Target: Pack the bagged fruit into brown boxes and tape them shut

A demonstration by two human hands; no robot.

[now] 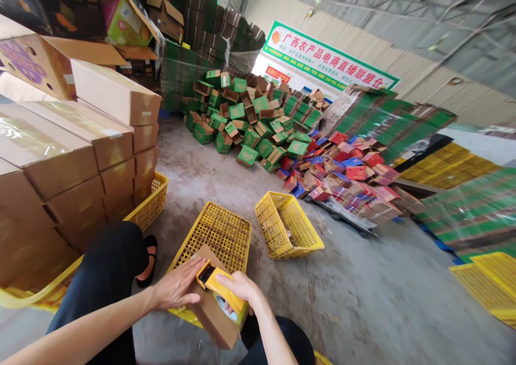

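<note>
A small brown cardboard box (215, 322) rests tilted on an upturned yellow plastic crate (220, 230) between my knees. My right hand (237, 290) grips a yellow tape dispenser (220, 283) with a roll of clear tape, its head against the top of the box. My left hand (179, 283) lies flat along the box's far left edge, fingers stretched out, thumb pointing toward the dispenser. The underside of the box and part of the right hand's grip are hidden.
Stacked brown cartons (72, 177) stand in a yellow crate (159, 193) on my left. Another yellow crate (288, 230) sits ahead on the concrete floor. Beyond are heaps of green boxes (248, 155) and red-and-blue boxes (355, 171), with wrapped green stacks (379, 120) behind.
</note>
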